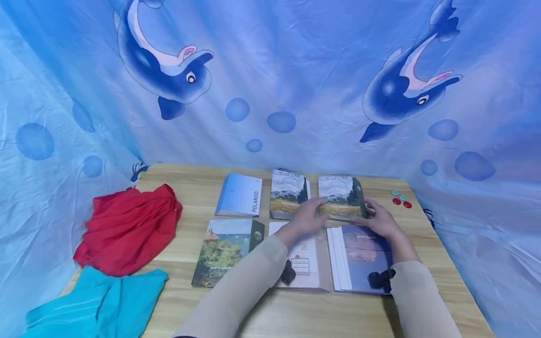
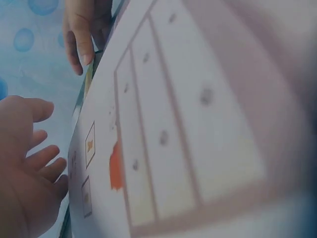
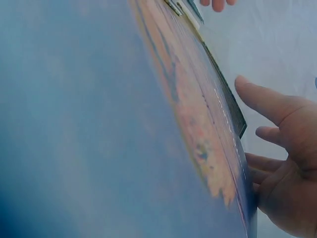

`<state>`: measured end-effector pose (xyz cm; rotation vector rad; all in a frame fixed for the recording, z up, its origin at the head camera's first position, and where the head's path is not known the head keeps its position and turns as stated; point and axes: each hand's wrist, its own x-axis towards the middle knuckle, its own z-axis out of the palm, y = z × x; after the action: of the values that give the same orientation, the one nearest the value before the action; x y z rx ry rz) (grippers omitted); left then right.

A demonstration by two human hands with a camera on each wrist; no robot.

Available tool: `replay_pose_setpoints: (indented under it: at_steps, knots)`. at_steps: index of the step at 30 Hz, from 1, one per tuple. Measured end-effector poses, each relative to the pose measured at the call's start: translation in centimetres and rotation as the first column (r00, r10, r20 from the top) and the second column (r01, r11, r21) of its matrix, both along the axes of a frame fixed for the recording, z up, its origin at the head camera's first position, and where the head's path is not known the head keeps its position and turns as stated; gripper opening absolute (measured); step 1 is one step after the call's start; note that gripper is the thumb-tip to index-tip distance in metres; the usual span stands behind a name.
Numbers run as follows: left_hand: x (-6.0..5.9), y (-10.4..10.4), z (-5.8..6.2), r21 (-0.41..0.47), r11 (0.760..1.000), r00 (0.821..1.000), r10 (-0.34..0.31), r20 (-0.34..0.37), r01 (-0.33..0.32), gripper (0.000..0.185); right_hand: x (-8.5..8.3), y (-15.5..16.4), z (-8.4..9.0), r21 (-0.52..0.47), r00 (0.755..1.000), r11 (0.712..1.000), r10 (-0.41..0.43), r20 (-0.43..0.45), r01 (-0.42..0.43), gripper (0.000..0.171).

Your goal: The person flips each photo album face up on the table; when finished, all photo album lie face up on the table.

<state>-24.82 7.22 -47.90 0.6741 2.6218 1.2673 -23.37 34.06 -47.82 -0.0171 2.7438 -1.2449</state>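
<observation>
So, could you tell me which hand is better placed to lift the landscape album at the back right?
Probably the right hand: it rests at the landscape album's outer right edge, while the left hand only reaches its near-left corner.

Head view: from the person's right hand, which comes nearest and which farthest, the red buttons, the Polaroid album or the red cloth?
From the right hand:
1. Red buttons, just to its right, near the table's back edge.
2. Polaroid album, back row, left.
3. Red cloth, far left.

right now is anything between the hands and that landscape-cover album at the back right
Nothing visible is. The left hand meets the landscape-cover album at its near left edge and the right hand at its near right corner; whether the fingers grip it cannot be told.
</observation>
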Motion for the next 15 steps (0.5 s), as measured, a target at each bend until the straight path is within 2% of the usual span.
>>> replay_pose_setpoints:
  at_steps: [3, 6, 15]
  knots:
    - [-0.2, 0.3, -0.1, 0.022, 1.0, 1.0, -0.007, 0.028, 0.006, 0.055, 0.1, 0.1, -0.1, -0.005, 1.0, 1.0, -0.007, 0.003, 0.007, 0.082]
    - [-0.3, 0.4, -0.3, 0.017, 1.0, 1.0, -0.016, 0.026, 0.016, 0.054, 0.2, 0.1, -0.1, 0.006, 1.0, 1.0, -0.005, 0.006, 0.005, 0.079]
    - [-0.4, 1.5, -0.4, -0.047, 0.994, 0.995, -0.093, 0.039, 0.095, 0.05, 0.0, 0.4, -0.7, 0.091, 0.999, 0.996, 0.025, -0.039, -0.021, 0.065]
